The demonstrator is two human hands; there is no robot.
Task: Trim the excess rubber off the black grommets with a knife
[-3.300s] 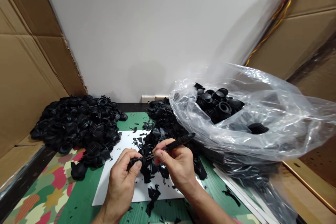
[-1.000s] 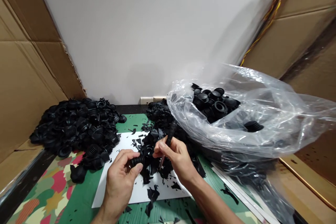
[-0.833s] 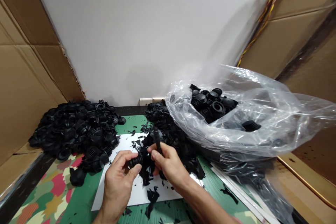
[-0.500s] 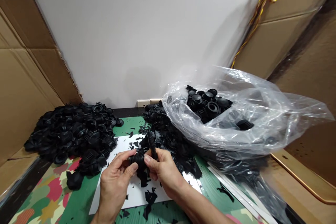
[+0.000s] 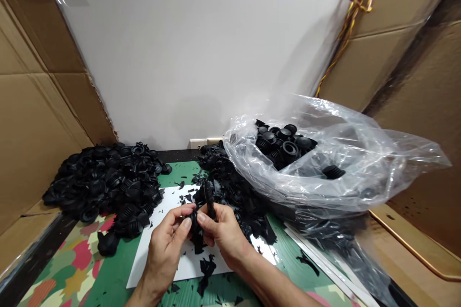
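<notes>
My left hand (image 5: 163, 244) pinches a small black rubber part (image 5: 194, 224) between thumb and fingers, above a white sheet (image 5: 144, 261). Close against it, my right hand (image 5: 227, 235) is closed round a black stick-like tool (image 5: 209, 195) that stands up past the fingers. The tool's lower end is hidden by the hand, and the right thumb is at the part. Torn black scraps (image 5: 206, 271) lie on the sheet beneath both hands. On the left is a heap of black ribbed rubber parts (image 5: 108, 182) with ragged edges.
A mound of black scraps (image 5: 245, 192) lies behind my right hand. To the right, an open clear plastic bag (image 5: 309, 192) holds smooth black ribbed caps (image 5: 290, 148). Cardboard panels (image 5: 32, 105) stand at both sides, and a yellow-red twisted cord (image 5: 347, 33) hangs at the right.
My left hand has shifted slightly right, closer to the right hand, and the rubber part now shows less between them. The whole view has moved a little.
</notes>
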